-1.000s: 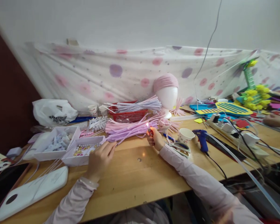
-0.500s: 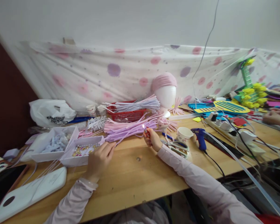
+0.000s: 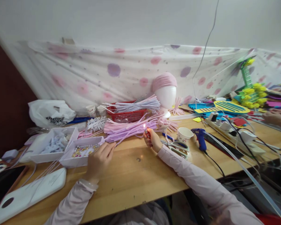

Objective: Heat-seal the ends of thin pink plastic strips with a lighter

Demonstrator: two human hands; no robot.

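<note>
My right hand [image 3: 153,140] is closed round a red lighter [image 3: 147,133] with a small flame burning at its top, close to the ends of a pile of pink pipe cleaners [image 3: 128,128] on the wooden table [image 3: 135,178]. My left hand [image 3: 100,159] rests on the table with its fingers pinched on the near end of a pink strand from that pile. A white tray of small gems [image 3: 82,151] lies just left of it.
A red basket [image 3: 128,115], a white foam head with a pink band [image 3: 165,93], a paper cup [image 3: 184,134], scissors [image 3: 178,147], a blue glue gun [image 3: 200,137] and a power strip [image 3: 234,132] stand around. Another person's hand [image 3: 275,117] is at far right. A white device [image 3: 30,192] lies at left.
My right hand with the lit lighter has shifted slightly left. The left hand has stayed in place.
</note>
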